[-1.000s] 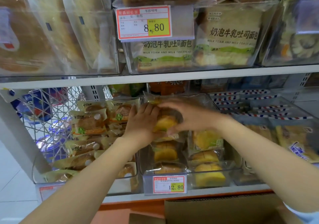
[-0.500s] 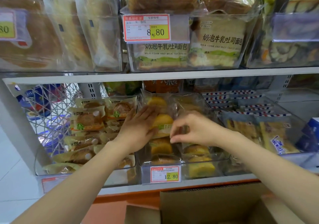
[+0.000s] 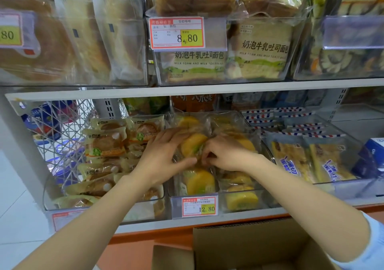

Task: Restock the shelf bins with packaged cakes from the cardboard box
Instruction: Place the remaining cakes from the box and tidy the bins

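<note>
White metal shelving bears a clear plastic bin; over it my left hand grips a clear-wrapped yellow cake, my right hand pinching its wrapper.

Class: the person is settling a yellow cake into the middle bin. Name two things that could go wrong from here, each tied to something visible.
1. The left hand and right hand both grip one soft packaged cake; pressing it down might squash it.
2. The clear bin already looks heaped, so the top packet may slide over its front wall toward the cardboard box below.
</note>
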Available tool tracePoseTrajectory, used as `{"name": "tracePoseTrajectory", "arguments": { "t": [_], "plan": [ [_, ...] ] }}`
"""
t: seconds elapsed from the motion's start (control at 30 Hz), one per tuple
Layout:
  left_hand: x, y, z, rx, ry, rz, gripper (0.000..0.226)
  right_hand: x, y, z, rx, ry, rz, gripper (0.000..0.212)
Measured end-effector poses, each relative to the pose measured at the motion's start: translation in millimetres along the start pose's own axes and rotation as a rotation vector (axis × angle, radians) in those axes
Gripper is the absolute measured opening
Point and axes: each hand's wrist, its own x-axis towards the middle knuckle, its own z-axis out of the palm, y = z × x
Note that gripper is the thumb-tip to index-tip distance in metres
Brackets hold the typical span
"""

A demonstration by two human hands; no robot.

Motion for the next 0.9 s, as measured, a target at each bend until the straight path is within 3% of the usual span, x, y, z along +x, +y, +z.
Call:
{"name": "tracePoseTrajectory", "arguments": {
  "t": [0.1,0.23,0.33,0.4,0.5,0.57,0.67,0.9],
  "plan": [
    [-5,1,4,0.095,-0.164,-0.045,0.109,4,-5,5,-0.044,0.015,0.043,0.013],
    [0,10,9,0.219,-0.23,-0.05,0.116,-7,-5,6,0.008,-0.012,0.029,0.013],
    [3,9,7,0.207,-0.26,-0.047,0.117,-12,2,-7,0.28,0.224,0.065,0.016],
    [1,6,5,0.168,-0.241,-0.039,0.115,-7,8,-11,0.303,0.354,0.076,0.039],
    [-6,8,5,0.171,-0.175,-0.029,0.112,3,12,-7,0.063,0.206,0.084,0.068],
    [-12,14,6,0.169,-0.079,-0.042,0.113,9,15,-3,-0.014,0.208,0.106,0.061],
    [-20,21,6,0.281,0.037,-0.125,0.107,9,22,-2,0.088,0.373,0.122,0.04],
    [-33,22,-4,0.228,-0.217,-0.12,0.054,-5,25,-8,0.641,0.581,0.141,0.027]
  ]
}}
